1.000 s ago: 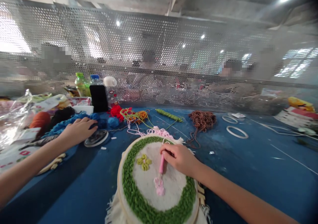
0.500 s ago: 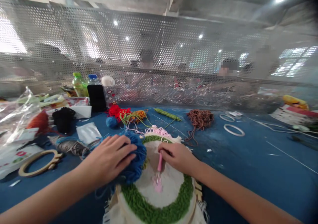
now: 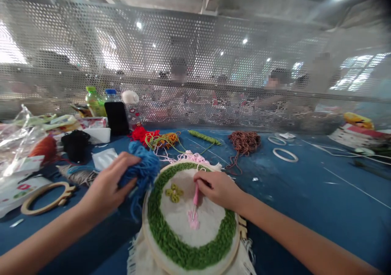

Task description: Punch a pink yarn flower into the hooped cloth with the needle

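Observation:
My left hand [image 3: 110,181] grips a bundle of blue yarn [image 3: 142,165], held just left of the embroidery hoop, with loose strands hanging down. My right hand [image 3: 218,189] is closed around a pink punch needle [image 3: 196,195], its metal tip down at a small pink stitched patch [image 3: 193,220]. White cloth [image 3: 207,236] is stretched in the round hoop [image 3: 146,230]. A thick ring of green loops [image 3: 159,234] runs around the inside of the hoop, and a yellow-green flower [image 3: 174,193] is stitched at the upper left. Pink yarn [image 3: 195,157] lies behind the hoop.
Brown yarn [image 3: 244,142], green yarn [image 3: 204,137] and red yarn [image 3: 143,135] lie behind on the blue table. A spare wooden hoop [image 3: 45,214] rests at the left. A phone [image 3: 117,118] stands before bottles. White rings [image 3: 285,155] lie right. A perforated metal screen [image 3: 195,100] closes off the back.
My left hand has moved left with the blue yarn, lifting it off the hoop and uncovering the yellow-green flower and the ring's left side. My right hand stays at the pink patch.

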Demonstrator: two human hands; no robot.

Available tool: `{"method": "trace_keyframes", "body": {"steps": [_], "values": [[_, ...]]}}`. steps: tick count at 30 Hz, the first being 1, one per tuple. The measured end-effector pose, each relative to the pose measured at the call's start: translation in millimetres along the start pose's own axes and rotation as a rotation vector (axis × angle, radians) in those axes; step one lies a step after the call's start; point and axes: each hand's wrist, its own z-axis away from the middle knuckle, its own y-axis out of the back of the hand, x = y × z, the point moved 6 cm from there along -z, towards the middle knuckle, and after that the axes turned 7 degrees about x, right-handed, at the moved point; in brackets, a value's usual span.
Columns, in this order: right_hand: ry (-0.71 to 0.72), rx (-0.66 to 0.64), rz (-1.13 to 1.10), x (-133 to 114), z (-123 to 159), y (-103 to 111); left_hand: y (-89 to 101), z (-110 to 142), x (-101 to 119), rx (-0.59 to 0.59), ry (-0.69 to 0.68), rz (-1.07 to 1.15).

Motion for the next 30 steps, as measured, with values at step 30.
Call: {"method": "trace_keyframes", "body": {"steps": [30], "values": [[0.02,-0.057,0.02,-12,4,-2,9.4,-10,-83,-0.287,0.083,-0.271]]}}
